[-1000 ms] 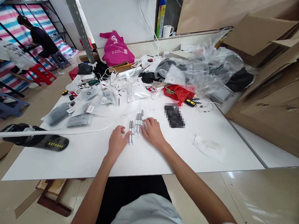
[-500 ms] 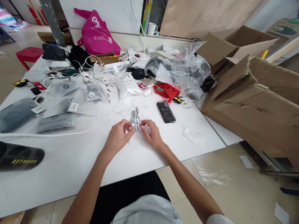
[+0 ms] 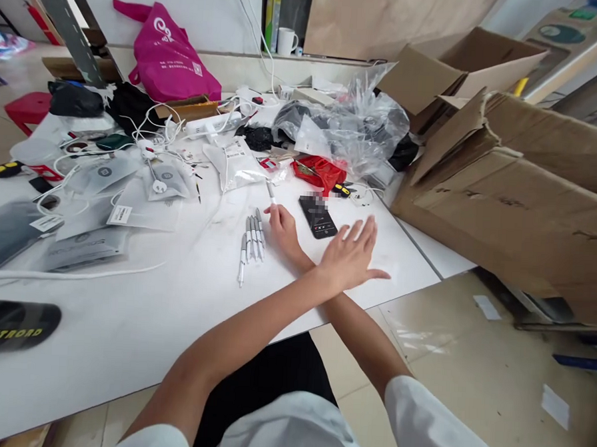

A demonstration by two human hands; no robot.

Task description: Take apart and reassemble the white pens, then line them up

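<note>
My left forearm crosses over my right one. At its end my left hand (image 3: 349, 253) is spread flat, fingers apart, beside the black phone (image 3: 323, 226); whether it touches the table I cannot tell. My right hand (image 3: 284, 231) is closed on a grey-and-white pen (image 3: 271, 191), which sticks up past the fingers, away from me. Left of that hand, several similar pens (image 3: 254, 238) lie side by side on the white table. One pen (image 3: 242, 260) in this group sits nearer to me than the others.
Bagged items (image 3: 89, 249) and tangled white cables (image 3: 156, 123) cover the table's left side. Further back are a white packet (image 3: 234, 163), a red bag (image 3: 321, 173) and clear plastic (image 3: 364, 117). Cardboard boxes (image 3: 510, 201) stand at the right. A black case (image 3: 15, 329) lies front left.
My left hand has let go of the pens and swung right across my right arm, opening out. My right hand has taken one pen forward. The other pens now lie in a row.
</note>
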